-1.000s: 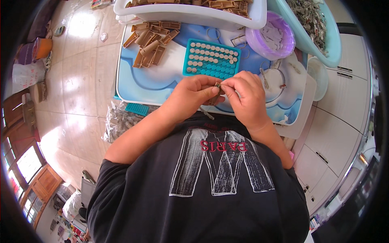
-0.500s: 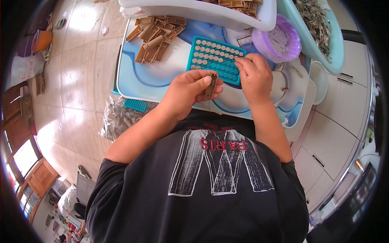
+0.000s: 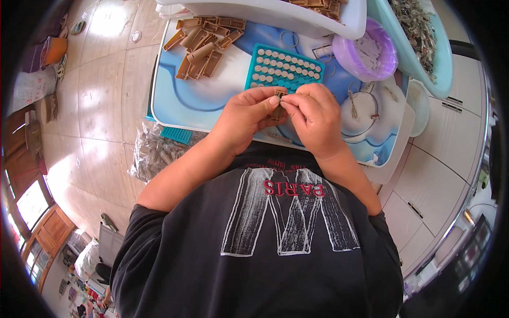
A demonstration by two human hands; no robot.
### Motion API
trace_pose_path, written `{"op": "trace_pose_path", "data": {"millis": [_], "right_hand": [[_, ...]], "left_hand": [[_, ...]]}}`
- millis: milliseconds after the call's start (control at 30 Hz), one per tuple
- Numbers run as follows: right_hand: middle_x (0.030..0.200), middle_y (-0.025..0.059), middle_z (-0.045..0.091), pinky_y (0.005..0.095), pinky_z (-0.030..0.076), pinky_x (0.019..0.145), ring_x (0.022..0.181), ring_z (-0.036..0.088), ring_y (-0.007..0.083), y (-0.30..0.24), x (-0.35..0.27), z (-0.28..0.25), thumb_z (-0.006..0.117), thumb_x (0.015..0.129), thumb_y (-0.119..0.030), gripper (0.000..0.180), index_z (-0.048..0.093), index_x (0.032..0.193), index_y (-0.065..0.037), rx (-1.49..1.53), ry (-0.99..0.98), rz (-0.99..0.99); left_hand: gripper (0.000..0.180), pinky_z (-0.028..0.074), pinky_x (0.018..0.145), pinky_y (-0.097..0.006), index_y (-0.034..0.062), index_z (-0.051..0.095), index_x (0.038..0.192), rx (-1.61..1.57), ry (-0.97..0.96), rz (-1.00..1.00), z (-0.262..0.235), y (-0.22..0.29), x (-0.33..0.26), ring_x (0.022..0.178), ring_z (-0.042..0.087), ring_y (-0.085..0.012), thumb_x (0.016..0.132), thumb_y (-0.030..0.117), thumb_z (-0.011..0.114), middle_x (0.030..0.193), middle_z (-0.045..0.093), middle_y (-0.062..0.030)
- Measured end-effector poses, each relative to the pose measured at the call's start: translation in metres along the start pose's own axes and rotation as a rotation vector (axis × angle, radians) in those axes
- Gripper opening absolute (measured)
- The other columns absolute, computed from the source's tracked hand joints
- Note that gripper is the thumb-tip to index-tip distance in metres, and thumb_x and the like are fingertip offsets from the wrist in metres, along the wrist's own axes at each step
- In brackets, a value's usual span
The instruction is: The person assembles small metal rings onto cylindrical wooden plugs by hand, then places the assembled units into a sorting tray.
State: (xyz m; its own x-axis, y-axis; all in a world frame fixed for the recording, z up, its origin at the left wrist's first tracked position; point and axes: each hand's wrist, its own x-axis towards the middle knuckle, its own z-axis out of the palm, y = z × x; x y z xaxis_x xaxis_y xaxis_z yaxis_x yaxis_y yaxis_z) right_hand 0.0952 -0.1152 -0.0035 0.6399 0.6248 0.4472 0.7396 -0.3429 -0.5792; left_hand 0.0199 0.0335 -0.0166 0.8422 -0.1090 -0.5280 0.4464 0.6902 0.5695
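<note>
Closed around a small brown plastic casing (image 3: 277, 110), my left hand (image 3: 239, 119) holds it upright over the near side of the table. My right hand (image 3: 319, 117) meets it there, thumb and fingertips pinched at the casing's upper end. Whatever sits between those fingertips is too small and covered to make out. Just beyond both hands lies a teal tray (image 3: 251, 66) with rows of round silvery discs (image 3: 286, 67); my hands hide its near part. A loose heap of similar brown casings (image 3: 200, 52) lies to the left of the tray.
A white bin (image 3: 254, 11) with more brown parts stands at the back. Right of the tray are a purple bowl (image 3: 391, 61) of pale pieces, a light-blue basin (image 3: 442, 63) of metallic bits, and a wire loop (image 3: 375, 115). A clear bag (image 3: 151, 153) lies left, below the table.
My right hand has moved from the tray's right side, left and nearer, to the casing in my left hand. The left hand has stayed nearly in place.
</note>
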Motion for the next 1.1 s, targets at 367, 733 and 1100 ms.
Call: {"op": "trace_pose_path", "data": {"millis": [367, 733, 1100], "right_hand": [[0.076, 0.0048, 0.056, 0.0342, 0.045, 0.062, 0.073, 0.057, 0.0243, 0.024, 0.008, 0.006, 0.070, 0.069, -0.008, 0.011, 0.064, 0.078, -0.007, -0.036, 0.076, 0.133], [0.075, 0.0053, 0.056, 0.0353, 0.044, 0.060, 0.070, 0.055, 0.0250, 0.019, 0.010, 0.003, 0.071, 0.065, -0.006, 0.013, 0.061, 0.072, -0.006, -0.004, 0.083, 0.036], [0.073, 0.0065, 0.056, 0.0353, 0.043, 0.059, 0.067, 0.053, 0.0257, 0.005, 0.004, 0.000, 0.071, 0.068, -0.005, 0.012, 0.061, 0.074, -0.005, 0.105, -0.024, 0.014]], "left_hand": [[0.029, 0.051, 0.085, -0.032, -0.0041, 0.051, 0.118, -0.022, 0.043, -0.002, 0.005, 0.004, -0.002, 0.092, 0.062, -0.0183, 0.094, 0.011, 0.048, 0.106, 0.062, -0.0113], [0.031, 0.050, 0.088, -0.033, -0.0029, 0.049, 0.120, -0.013, 0.015, -0.014, 0.000, 0.003, -0.001, 0.097, 0.061, -0.0188, 0.095, 0.015, 0.047, 0.109, 0.060, -0.0115], [0.032, 0.050, 0.090, -0.034, -0.0050, 0.050, 0.120, -0.009, 0.014, -0.010, -0.001, -0.002, 0.002, 0.097, 0.061, -0.0177, 0.094, 0.014, 0.048, 0.108, 0.060, -0.0104]]}}
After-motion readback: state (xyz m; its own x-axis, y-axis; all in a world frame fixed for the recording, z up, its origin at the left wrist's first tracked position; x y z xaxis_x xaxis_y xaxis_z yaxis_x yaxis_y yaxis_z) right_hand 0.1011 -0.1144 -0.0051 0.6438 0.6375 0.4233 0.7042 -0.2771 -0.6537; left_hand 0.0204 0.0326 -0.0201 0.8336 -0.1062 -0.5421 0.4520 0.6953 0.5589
